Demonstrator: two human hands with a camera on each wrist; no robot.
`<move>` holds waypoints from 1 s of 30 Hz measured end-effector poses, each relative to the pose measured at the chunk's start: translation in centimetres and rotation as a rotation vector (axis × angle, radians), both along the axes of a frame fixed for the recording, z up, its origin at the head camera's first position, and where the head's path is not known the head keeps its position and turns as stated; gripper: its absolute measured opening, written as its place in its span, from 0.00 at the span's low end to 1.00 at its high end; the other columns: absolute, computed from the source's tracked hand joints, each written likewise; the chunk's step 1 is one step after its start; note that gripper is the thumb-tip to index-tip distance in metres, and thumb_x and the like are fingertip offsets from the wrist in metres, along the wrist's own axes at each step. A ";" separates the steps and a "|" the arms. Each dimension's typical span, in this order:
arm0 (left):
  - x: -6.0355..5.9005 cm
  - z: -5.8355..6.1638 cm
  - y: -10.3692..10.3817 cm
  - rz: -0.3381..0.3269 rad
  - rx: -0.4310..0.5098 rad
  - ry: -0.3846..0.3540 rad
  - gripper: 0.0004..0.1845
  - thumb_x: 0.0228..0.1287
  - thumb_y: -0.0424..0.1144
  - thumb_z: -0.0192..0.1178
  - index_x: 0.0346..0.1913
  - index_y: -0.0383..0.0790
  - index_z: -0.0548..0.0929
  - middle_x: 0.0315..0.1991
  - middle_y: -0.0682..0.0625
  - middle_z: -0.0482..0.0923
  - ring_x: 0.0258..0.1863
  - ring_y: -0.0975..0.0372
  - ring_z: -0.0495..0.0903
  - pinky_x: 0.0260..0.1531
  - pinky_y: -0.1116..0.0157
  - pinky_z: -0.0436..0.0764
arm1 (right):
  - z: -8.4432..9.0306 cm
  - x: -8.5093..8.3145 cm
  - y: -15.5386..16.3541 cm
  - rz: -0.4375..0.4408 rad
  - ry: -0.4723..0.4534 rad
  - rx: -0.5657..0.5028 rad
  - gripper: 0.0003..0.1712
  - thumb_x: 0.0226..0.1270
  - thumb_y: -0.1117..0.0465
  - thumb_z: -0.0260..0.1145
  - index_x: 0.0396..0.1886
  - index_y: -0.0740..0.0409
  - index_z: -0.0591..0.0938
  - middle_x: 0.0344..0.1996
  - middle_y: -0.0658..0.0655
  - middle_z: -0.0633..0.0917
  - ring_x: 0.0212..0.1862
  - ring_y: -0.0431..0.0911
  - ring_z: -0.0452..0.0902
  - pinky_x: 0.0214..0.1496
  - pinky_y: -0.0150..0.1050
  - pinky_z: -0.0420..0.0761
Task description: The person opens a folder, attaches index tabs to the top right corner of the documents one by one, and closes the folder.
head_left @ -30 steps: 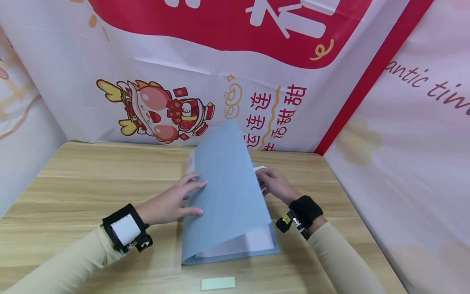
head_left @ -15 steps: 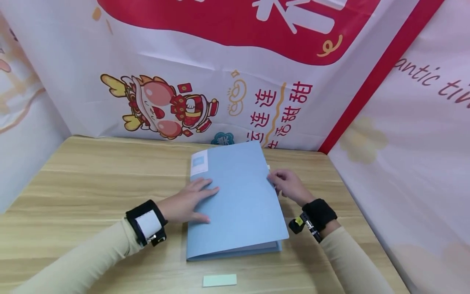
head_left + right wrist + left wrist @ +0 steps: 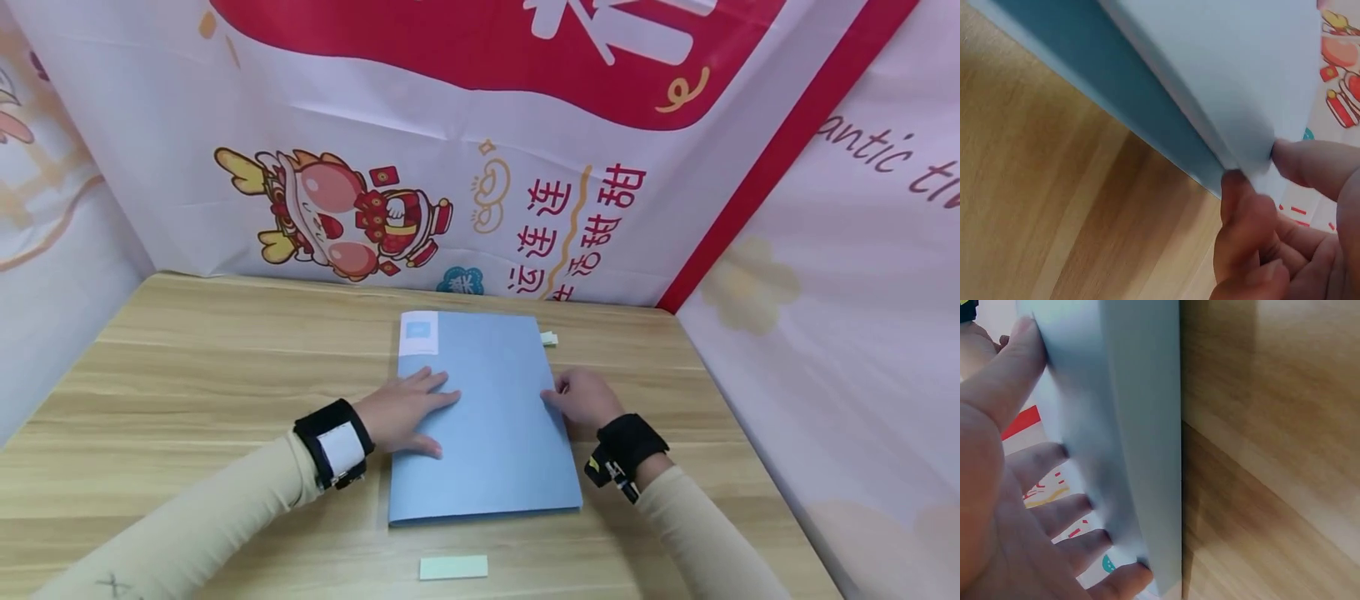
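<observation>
A light blue folder [image 3: 498, 458] lies on the wooden table, its cover down over the contents. On the cover's far left corner is a white label [image 3: 419, 333]. My left hand [image 3: 405, 410] rests spread on the left part of the cover; the left wrist view has its fingertips [image 3: 1125, 578] touching near the spine [image 3: 1147, 456]. At the right edge, my right hand [image 3: 588, 398] pinches the cover, thumb on top and curled fingers [image 3: 1244, 212] beneath. In the right wrist view a gap shows under the cover's edge. Pale green tabs [image 3: 550, 338] stick out at the far right.
A pale green strip of sticky notes [image 3: 453, 567] lies on the table [image 3: 262, 358] in front of the folder. A printed cloth backdrop [image 3: 360, 108] rises behind the table, with another cloth wall [image 3: 840, 350] on the right.
The folder's cover has come down from raised and bent to nearly flat. My left hand has shifted slightly right on it. My right hand has left the tabs and moved nearer along the edge.
</observation>
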State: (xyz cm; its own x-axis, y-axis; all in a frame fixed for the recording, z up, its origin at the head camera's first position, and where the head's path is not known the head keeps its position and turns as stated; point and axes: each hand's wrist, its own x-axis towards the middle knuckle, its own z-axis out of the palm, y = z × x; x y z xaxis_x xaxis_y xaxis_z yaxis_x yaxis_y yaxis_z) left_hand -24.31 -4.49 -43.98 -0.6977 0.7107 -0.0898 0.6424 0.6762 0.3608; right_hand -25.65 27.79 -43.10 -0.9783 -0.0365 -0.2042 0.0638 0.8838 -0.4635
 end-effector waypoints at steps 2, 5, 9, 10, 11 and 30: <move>0.0 0.1 0.3 -0.001 -0.031 0.001 0.44 0.59 0.60 0.71 0.74 0.42 0.71 0.78 0.36 0.57 0.77 0.39 0.52 0.68 0.33 0.59 | -0.3 0.1 -0.4 -0.015 -0.003 0.040 0.21 0.70 0.52 0.69 0.19 0.56 0.78 0.17 0.51 0.73 0.22 0.46 0.71 0.25 0.37 0.67; 0.0 0.1 0.6 0.006 -0.077 0.000 0.44 0.58 0.60 0.71 0.73 0.42 0.72 0.77 0.36 0.58 0.77 0.40 0.53 0.68 0.33 0.59 | -0.6 0.3 -1.0 -0.025 -0.010 0.106 0.18 0.69 0.52 0.70 0.22 0.57 0.79 0.20 0.51 0.76 0.24 0.46 0.73 0.25 0.37 0.69; 0.0 0.0 0.9 0.008 -0.112 0.016 0.43 0.58 0.61 0.71 0.73 0.43 0.73 0.77 0.37 0.60 0.77 0.41 0.54 0.69 0.34 0.59 | -0.8 0.7 -1.6 -0.011 -0.004 0.187 0.14 0.68 0.54 0.70 0.29 0.58 0.79 0.24 0.54 0.79 0.25 0.47 0.75 0.25 0.38 0.71; 0.0 0.0 1.0 0.005 -0.118 0.023 0.43 0.58 0.61 0.71 0.73 0.43 0.74 0.77 0.37 0.60 0.77 0.41 0.55 0.69 0.34 0.59 | -0.8 0.7 -1.8 -0.002 0.006 0.206 0.14 0.68 0.55 0.70 0.30 0.59 0.79 0.24 0.54 0.79 0.25 0.47 0.75 0.25 0.38 0.72; 0.0 0.0 1.0 0.002 -0.122 0.029 0.43 0.57 0.61 0.71 0.72 0.43 0.74 0.77 0.37 0.60 0.77 0.41 0.55 0.68 0.34 0.59 | -0.8 0.7 -1.9 0.007 0.019 0.228 0.13 0.67 0.55 0.71 0.31 0.59 0.79 0.24 0.54 0.79 0.25 0.47 0.75 0.25 0.38 0.71; 0.1 0.1 1.1 -0.035 -0.150 0.151 0.44 0.52 0.64 0.73 0.70 0.44 0.77 0.72 0.38 0.68 0.70 0.44 0.65 0.60 0.43 0.68 | -1.5 0.5 -2.4 0.012 -0.015 0.235 0.21 0.71 0.52 0.66 0.49 0.65 0.74 0.30 0.58 0.78 0.29 0.50 0.75 0.27 0.41 0.73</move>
